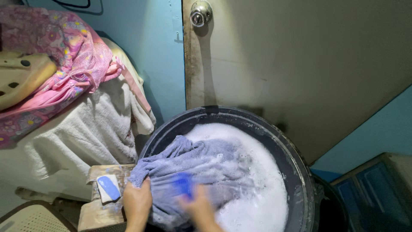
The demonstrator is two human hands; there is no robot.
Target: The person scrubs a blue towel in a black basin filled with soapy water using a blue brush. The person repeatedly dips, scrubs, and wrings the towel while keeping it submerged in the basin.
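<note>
Towel: a blue-grey towel (193, 172) is lying half in, half out of a dark round basin (296, 172), its near end draping over the rim toward the person while the rest is soaking in white suds (257, 184).
Long axis: the towel is running roughly left to right across the near side of the basin, bunching up toward the left rim.
Left hand: the left hand (137, 202) is sitting at the towel's lower-left edge — fingers curled shut, pinching a fold of cloth against the rim.
Right hand: the right hand (199, 208) is blurring with motion just right of the left one, over the middle of the towel; it is closing around a blue scrub brush (183, 184), whose head is pressing on the cloth just beyond the fingers.
Nearer hand: both are touching the towel — the left at its edge, the right through the brush, further toward the suds.
Soap: a blue bar on a white dish (108, 188) is resting on a wooden stool (96, 210), just left of the left hand.
Surroundings: a pile of white and pink laundry (77, 99) is heaping up at left; a door with a round knob (201, 13) is standing behind the basin.
</note>
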